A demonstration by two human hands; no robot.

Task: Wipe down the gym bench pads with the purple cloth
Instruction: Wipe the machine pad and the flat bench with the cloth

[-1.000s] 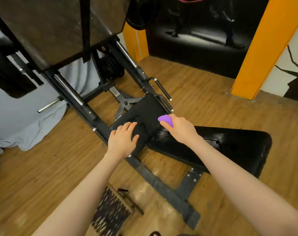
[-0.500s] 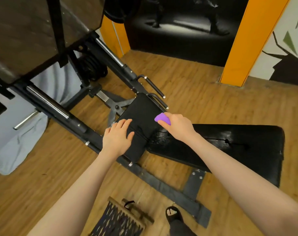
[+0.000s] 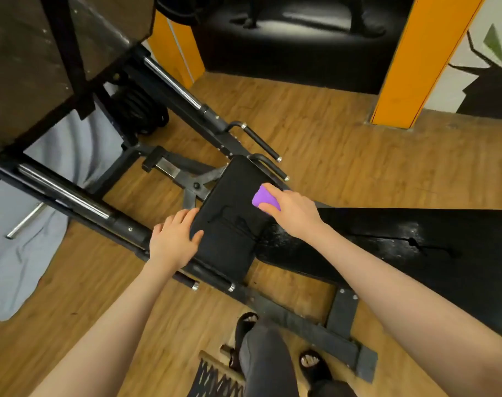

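While left hand (image 3: 174,242) rests flat on seat pad (image 3: 229,224), right hand (image 3: 292,210) grips purple cloth (image 3: 264,198), pressing it there.

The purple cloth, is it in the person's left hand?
No, the right hand holds the purple cloth against the small seat pad, while the left hand rests flat.

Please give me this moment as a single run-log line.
right hand holds purple cloth on seat pad | left hand rests on pad edge

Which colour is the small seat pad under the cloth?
Black seat pad, clearest in the head view.
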